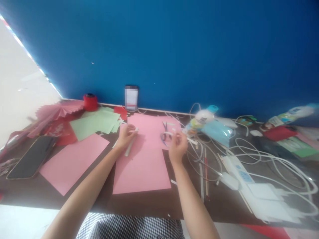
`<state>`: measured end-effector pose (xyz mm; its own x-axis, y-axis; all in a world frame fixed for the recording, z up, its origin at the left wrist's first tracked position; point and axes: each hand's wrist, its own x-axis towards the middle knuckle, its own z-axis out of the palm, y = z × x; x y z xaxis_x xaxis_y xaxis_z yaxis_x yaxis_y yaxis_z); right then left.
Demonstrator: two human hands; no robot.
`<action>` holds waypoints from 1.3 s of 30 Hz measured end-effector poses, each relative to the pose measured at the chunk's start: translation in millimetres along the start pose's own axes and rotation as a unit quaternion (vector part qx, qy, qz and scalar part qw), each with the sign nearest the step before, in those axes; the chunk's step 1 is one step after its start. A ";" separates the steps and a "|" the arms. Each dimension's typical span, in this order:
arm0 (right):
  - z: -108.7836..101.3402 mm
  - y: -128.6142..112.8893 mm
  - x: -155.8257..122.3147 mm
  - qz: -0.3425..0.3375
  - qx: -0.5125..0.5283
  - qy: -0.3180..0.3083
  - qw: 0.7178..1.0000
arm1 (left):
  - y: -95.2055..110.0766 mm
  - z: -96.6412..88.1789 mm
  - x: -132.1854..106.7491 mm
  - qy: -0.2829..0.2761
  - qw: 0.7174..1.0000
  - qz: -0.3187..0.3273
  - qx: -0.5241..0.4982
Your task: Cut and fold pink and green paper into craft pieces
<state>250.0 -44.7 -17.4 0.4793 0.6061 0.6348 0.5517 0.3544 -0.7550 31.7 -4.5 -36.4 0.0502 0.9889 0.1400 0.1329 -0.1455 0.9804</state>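
My left hand [126,134] is curled round a thin white stick-like object [131,143] and holds it over a large pink paper sheet [142,166] on the dark table. My right hand [177,145] hovers at that sheet's right edge with its fingers bent and pinched together; what it holds, if anything, is too blurred to name. Blue-handled scissors [164,132] lie on the pink paper just left of my right hand.
A second pink sheet [72,162], green sheets [96,122], a red tape roll [90,102] and a pink paper fan [57,111] lie left. A phone [32,156] rests far left. White cables and a power strip [239,169] crowd the right, near bottles [205,116].
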 end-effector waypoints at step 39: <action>9.4 38.5 4.8 0.174 0.056 0.065 0.981 | 10.1 193.5 132.3 -0.203 0.897 0.203 0.337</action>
<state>267.1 -21.4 -45.0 0.7128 0.6102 0.3459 0.2643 0.2231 -0.9383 231.2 118.9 -34.8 0.5680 0.7777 0.2693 0.5839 -0.6114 0.5342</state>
